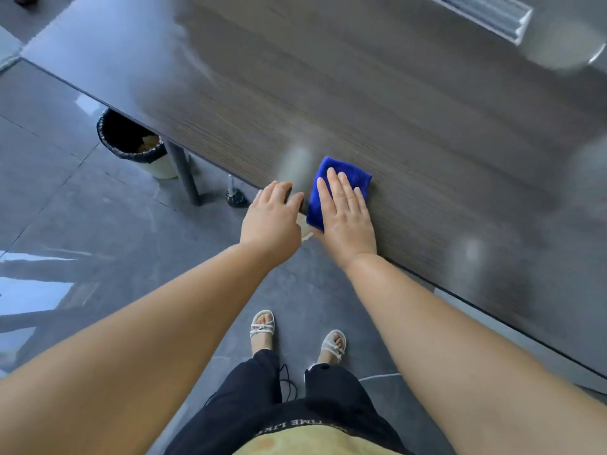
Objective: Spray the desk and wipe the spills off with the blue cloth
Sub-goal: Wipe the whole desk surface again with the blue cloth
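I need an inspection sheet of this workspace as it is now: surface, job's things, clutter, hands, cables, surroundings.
Surface: desk, dark wood grain, glossy with glare; spills too blurred to tell.
Job's things: blue cloth, folded, lying flat on the desk near its front edge; no spray bottle in view.
Clutter: nothing seen.
Hands: right hand flat on the blue cloth, fingers straight; left hand beside it at the desk edge, fingers loosely curled, nothing seen in it.
Cables: nothing seen.
Surroundings: bin with black liner under the desk, beside a desk leg; grey tiled floor; grille at the far right.
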